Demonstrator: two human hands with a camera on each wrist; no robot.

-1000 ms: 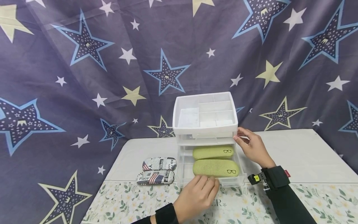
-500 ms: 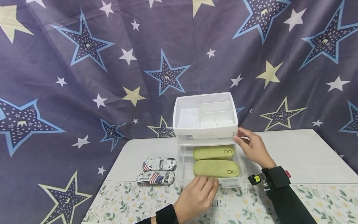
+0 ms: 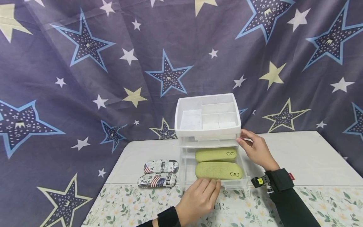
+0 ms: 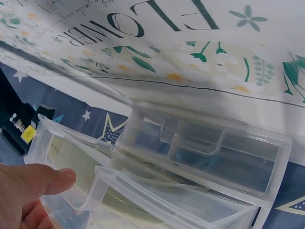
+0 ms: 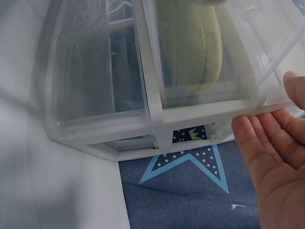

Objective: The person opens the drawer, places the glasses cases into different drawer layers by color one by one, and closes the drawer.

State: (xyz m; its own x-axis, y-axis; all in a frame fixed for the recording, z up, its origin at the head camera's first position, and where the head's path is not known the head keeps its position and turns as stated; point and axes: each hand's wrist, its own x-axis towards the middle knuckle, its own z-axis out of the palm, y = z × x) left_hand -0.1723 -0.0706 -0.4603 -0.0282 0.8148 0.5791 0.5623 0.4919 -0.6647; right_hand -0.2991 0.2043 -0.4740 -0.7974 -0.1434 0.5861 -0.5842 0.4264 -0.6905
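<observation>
A white desktop drawer box [image 3: 208, 132] stands on the table. Its clear lower drawer [image 3: 236, 184] is pulled out. Two green glasses cases, a front one [image 3: 218, 170] and a back one [image 3: 216, 154], lie side by side in that drawer, each with a small glasses mark. My left hand [image 3: 198, 199] grips the drawer's front edge; in the left wrist view its thumb [image 4: 50, 179] lies against the clear plastic front. My right hand [image 3: 257, 150] holds the box's right side below the top tray, thumb near the front corner and fingers [image 5: 250, 138] along the side frame.
Left of the box, two newspaper-print glasses cases, one in front [image 3: 157, 180] and one behind [image 3: 161, 166], lie on the table. The box's top tray [image 3: 191, 119] has several compartments. A floral cloth [image 3: 127, 205] covers the table front; a star-patterned curtain [image 3: 198, 72] hangs behind.
</observation>
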